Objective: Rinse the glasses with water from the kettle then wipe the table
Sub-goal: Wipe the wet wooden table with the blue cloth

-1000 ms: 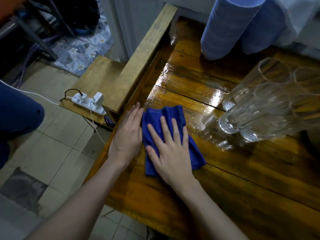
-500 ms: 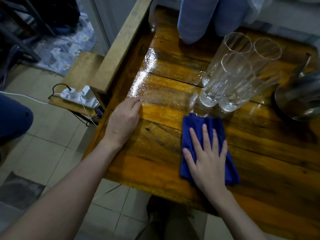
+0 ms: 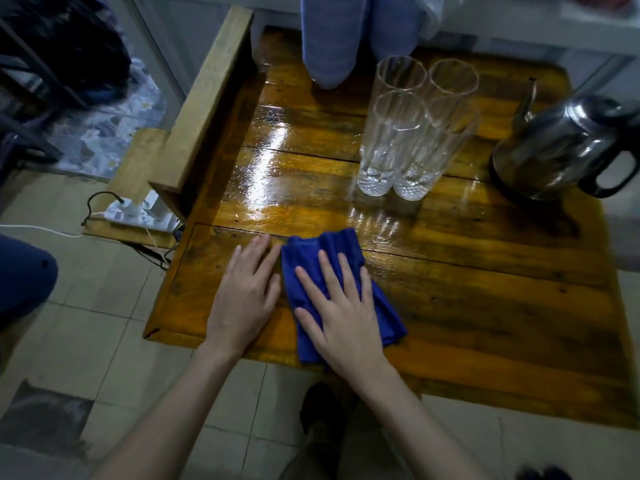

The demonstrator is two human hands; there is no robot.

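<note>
Cloth (image 3: 341, 289), blue and folded, lies near the front edge of the wooden table (image 3: 485, 306), pinned under the right hand (image 3: 341, 317), whose fingers are spread flat on it, gripping nothing. The left hand (image 3: 246, 296) lies flat and open on bare wood, touching the cloth's left side. Beyond, four glasses (image 3: 412, 129) stand upright together on wet boards, well apart from the cloth; the kettle (image 3: 568, 147) sits to their right.
</note>
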